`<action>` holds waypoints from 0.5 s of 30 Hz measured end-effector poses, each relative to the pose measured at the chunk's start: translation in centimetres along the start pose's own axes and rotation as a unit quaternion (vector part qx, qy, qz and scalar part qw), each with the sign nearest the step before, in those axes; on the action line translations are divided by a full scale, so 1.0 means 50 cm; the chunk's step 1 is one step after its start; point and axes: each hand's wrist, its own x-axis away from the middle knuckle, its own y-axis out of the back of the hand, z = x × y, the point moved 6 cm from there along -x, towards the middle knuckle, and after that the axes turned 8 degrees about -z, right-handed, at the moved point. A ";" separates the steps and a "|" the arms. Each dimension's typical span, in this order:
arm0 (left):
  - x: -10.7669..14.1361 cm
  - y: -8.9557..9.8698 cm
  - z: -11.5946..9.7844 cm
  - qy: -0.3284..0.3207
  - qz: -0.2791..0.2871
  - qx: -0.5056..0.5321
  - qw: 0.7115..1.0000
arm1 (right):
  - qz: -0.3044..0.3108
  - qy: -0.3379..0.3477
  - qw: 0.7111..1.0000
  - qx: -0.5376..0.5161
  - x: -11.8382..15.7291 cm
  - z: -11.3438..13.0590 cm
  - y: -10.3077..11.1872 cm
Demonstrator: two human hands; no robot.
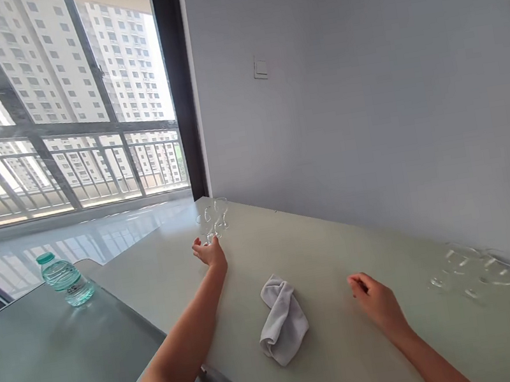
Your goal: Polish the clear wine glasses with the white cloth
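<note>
My left hand (210, 254) is stretched to the far end of the table, its fingers curved around the nearest clear glass (206, 238). Most of that glass is hidden behind the hand. Just beyond it stand several more clear stemmed glasses (221, 208) close together. Above the tabletop on the right, my right hand (378, 302) is loosely curled with nothing visible in it. Between my two arms lies a crumpled, twisted white cloth (284, 323), touched by neither hand.
More clear glasses (466, 270), somewhat blurred, are grouped at the right by the wall (390, 98). A water bottle (66, 279) with a green cap stands on the darker table (64, 363) at left. The pale table (324, 257) runs along the wall toward a large window.
</note>
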 end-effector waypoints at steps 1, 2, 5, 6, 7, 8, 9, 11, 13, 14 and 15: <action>-0.023 -0.001 0.004 -0.002 -0.001 -0.010 1.000 | 0.039 0.013 0.999 -0.019 0.010 0.039 -0.028; -0.040 -0.005 0.008 -0.008 0.005 -0.018 1.000 | 0.073 0.026 0.996 -0.037 0.021 0.078 -0.052; -0.063 -0.029 0.017 -0.030 0.048 -0.032 0.998 | 0.138 0.077 0.985 -0.075 0.052 0.182 -0.102; -0.065 -0.037 0.021 -0.035 0.062 -0.034 0.997 | 0.167 0.100 0.978 -0.073 0.064 0.211 -0.116; -0.065 -0.046 0.025 -0.039 0.073 -0.036 0.996 | 0.200 0.125 0.970 -0.066 0.077 0.235 -0.131; -0.065 -0.052 0.028 -0.042 0.082 -0.037 0.995 | 0.231 0.148 0.960 -0.055 0.089 0.253 -0.144; -0.065 -0.058 0.031 -0.046 0.089 -0.036 0.994 | 0.256 0.164 0.952 -0.044 0.099 0.266 -0.156; -0.066 -0.064 0.036 -0.052 0.097 -0.034 0.993 | 0.269 0.170 0.948 -0.023 0.107 0.275 -0.172; -0.063 -0.063 0.036 -0.058 0.102 -0.030 0.993 | 0.239 0.148 0.959 -0.023 0.098 0.270 -0.176; -0.058 -0.062 0.035 -0.062 0.106 -0.027 0.992 | 0.215 0.133 0.967 -0.038 0.090 0.265 -0.173; -0.050 -0.060 0.032 -0.068 0.112 -0.022 0.991 | 0.190 0.116 0.973 -0.063 0.081 0.259 -0.168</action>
